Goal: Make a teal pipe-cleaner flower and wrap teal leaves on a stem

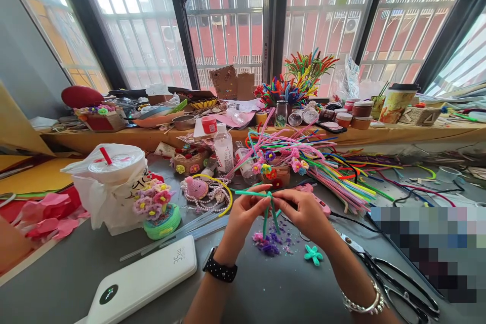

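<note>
Both hands meet over the grey table [266, 293], fingertips drawn in narrow. The left hand [243, 218] pinches a green pipe cleaner [251, 193] between thumb and forefinger, and the right hand [305, 212] closes on the same piece from the other side, so the crossing point sits between the two sets of fingertips. One end sticks out past the left hand and two ends hang down between the hands. Just below them lie purple scraps [268, 246], with a teal flower [313, 254] under the right wrist. Scissors [397, 283] lie outside the right forearm, which wears a bracelet [365, 305]; the left wrist wears a watch [219, 269]. A pink glue gun [321, 205] shows just beyond the right hand, and a heap of stems [337, 179] spreads farther beyond it. Beyond the left hand sit a pink hat [196, 187] ringed with pearls and a bottle [223, 150]. Out past the left hand are a flower pot [158, 210], a lidded cup [114, 166] in a bag, and nearer the forearm a white power bank [146, 277].
</note>
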A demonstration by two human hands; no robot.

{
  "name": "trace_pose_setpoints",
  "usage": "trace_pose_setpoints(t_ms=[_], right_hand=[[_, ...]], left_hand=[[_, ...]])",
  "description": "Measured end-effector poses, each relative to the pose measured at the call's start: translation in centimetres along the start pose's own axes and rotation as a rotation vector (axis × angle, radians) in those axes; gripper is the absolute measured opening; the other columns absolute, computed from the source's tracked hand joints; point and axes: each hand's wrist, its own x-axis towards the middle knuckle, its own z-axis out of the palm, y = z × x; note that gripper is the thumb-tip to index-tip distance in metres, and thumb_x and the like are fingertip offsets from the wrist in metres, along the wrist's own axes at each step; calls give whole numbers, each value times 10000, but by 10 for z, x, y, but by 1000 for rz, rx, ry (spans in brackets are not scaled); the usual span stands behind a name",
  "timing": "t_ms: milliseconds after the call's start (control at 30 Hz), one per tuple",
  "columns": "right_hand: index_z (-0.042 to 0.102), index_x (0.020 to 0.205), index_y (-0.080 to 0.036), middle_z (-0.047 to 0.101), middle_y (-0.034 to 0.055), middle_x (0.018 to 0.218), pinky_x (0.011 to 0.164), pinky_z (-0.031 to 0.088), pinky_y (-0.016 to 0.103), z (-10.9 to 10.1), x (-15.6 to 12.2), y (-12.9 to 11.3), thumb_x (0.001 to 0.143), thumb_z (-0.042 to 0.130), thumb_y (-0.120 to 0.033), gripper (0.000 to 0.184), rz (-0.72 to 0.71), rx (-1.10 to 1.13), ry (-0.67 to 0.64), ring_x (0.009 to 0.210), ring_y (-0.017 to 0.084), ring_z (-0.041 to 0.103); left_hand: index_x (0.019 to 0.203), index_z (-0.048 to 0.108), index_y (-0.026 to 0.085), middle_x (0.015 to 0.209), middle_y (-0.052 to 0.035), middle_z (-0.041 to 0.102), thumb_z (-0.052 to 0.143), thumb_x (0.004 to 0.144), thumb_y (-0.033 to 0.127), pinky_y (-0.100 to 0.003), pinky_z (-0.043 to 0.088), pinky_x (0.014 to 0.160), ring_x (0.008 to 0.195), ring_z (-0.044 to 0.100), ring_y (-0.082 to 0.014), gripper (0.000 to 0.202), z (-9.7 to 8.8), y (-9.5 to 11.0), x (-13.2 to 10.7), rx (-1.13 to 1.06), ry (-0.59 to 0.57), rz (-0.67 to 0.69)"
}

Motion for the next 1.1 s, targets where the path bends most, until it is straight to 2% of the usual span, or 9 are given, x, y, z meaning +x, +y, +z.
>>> trace_pose_setpoints(t_ms=[233, 333, 433, 533, 600, 667, 767, 967, 1100], right_hand=[[637, 880, -184, 673, 47, 827, 682, 441, 285, -2, -1, 1, 777, 506, -284, 195, 48, 27, -1, 757, 189, 598], [607, 887, -172, 659, 49, 855, 694, 452, 282, -5, -1, 3, 743, 550, -336, 225, 135, 179, -32, 789, 187, 599], [552, 951, -163, 637, 58, 886, 679, 462, 282, -2, -1, 6, 679, 615, -384, 357, 284, 388, 3, 799, 183, 598], [524, 961, -159, 625, 30, 754, 607, 450, 258, 8, -1, 8, 651, 638, -402, 411, 350, 622, 31, 677, 146, 583], [563, 829, -147, 591, 4, 644, 535, 416, 228, 16, -2, 8, 654, 633, -407, 321, 318, 708, 35, 556, 106, 528], [584, 715, -136, 553, -11, 586, 469, 364, 209, 21, -3, 7, 658, 631, -399, 272, 294, 705, 43, 478, 74, 448], [628, 741, -138, 532, -21, 568, 433, 319, 202, 19, -4, 5, 680, 618, -377, 247, 272, 621, 23, 458, 65, 393], [669, 802, -157, 607, 19, 658, 551, 415, 231, 9, -5, 3, 722, 566, -374, 254, 168, 383, -13, 598, 131, 523], [674, 794, -173, 629, 28, 682, 547, 434, 239, 3, -5, 6, 734, 552, -358, 230, 146, 273, -64, 594, 145, 549]], left_hand=[[827, 657, 138, 728, -32, 629, 652, 663, 231, -221, 446, 584, 597, 545, -105, 189, 0, 2, 0, 49, -2, 45], [826, 652, 141, 645, -13, 620, 655, 660, 229, -229, 460, 608, 591, 552, -105, 188, -1, 3, -1, -31, 60, 54], [838, 654, 145, 635, -5, 618, 662, 650, 232, -232, 470, 620, 584, 558, -103, 207, 0, 4, -2, -120, 131, 72], [878, 654, 154, 625, 3, 619, 671, 637, 239, -216, 470, 603, 565, 558, -94, 257, 2, 5, -3, -183, 150, 90], [909, 649, 162, 615, 8, 621, 670, 639, 239, -204, 468, 601, 564, 558, -89, 281, 3, 5, -3, -195, 141, 112], [935, 642, 172, 615, 12, 627, 665, 646, 228, -196, 465, 610, 566, 559, -84, 295, 3, 5, -3, -182, 136, 137], [971, 629, 175, 628, 10, 634, 649, 665, 210, -205, 465, 625, 584, 565, -91, 308, 2, 4, -4, -110, 138, 159], [937, 646, 158, 648, -5, 652, 648, 661, 222, -251, 481, 652, 608, 584, -126, 283, 1, 6, -5, 33, 169, 158], [855, 669, 170, 711, -13, 672, 671, 629, 223, -257, 491, 662, 644, 605, -144, 232, 0, 8, -5, 79, 149, 108]])
